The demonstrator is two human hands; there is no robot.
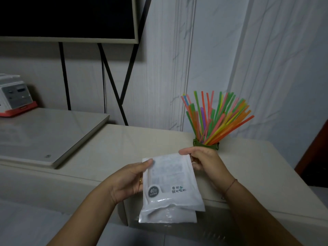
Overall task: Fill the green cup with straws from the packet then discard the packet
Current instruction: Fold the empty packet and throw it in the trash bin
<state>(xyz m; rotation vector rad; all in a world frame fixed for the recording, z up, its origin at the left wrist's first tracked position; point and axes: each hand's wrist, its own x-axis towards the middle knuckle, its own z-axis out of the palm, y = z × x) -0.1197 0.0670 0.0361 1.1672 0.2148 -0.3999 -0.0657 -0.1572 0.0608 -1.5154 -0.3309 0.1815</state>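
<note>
The packet [170, 187] was held up in front of the tabletop [124, 150] by both hands, flat and seemingly emptied, its lower end folded over on itself. The left hand [127, 181] was closed on the packet's left edge, thumb on the printed face and the other fingers behind it; the right hand [205, 162] was pinched on the top right corner, its fingers drawn tight around the film. The green cup [206, 145] stood just beyond the right hand, near the wall, mostly hidden by that hand, and the straws [216, 116] were fanned out of it in a wide, loose spray, many leaning far to the right. The filling appeared to be done and only the discarding left. The chief risk was judged to lie in that closeness: if the right hand or the packet were swung back carelessly, the leaning straws could be brushed, and the light, top-heavy cup could be tipped or several straws flicked onto the tabletop. The thin, slippery film could also be dropped if either grip were loosened. No bin was visible, so where the packet should go could not be told.
</note>
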